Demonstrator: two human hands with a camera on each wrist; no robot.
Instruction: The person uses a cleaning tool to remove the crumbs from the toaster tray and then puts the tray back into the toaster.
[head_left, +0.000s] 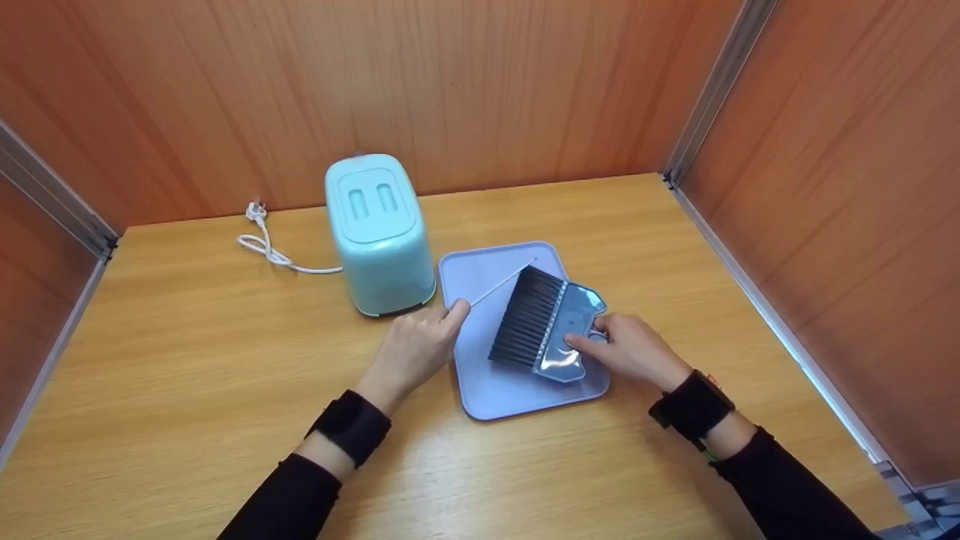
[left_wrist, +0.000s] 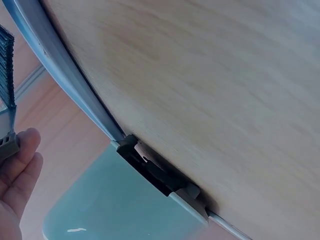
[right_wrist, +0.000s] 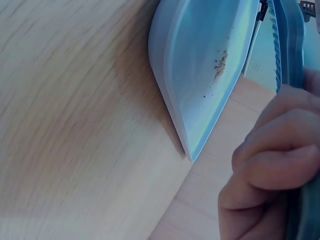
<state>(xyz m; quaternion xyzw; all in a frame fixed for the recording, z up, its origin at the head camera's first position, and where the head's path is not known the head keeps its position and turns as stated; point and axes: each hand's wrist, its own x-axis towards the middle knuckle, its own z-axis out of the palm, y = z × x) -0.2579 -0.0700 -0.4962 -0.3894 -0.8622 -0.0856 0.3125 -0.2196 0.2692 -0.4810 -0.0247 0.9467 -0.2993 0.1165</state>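
Observation:
My left hand (head_left: 424,337) pinches a thin crumb tray (head_left: 499,283), seen nearly edge-on and tilted up to the right above the lilac serving tray (head_left: 484,401). A slotted grip end (left_wrist: 9,146) of it shows at the left fingertips in the left wrist view. My right hand (head_left: 634,351) grips a wide hand brush (head_left: 574,330) by its blue handle, thumb on top. The black bristles (head_left: 525,319) point left, close to the crumb tray; contact is unclear. Brown crumbs (right_wrist: 220,66) lie in the serving tray.
A mint-green toaster (head_left: 382,259) with a lid on top stands left of the serving tray. Its white cord and plug (head_left: 256,211) lie to the left. Wooden panels (head_left: 480,90) close off the back and sides of the table.

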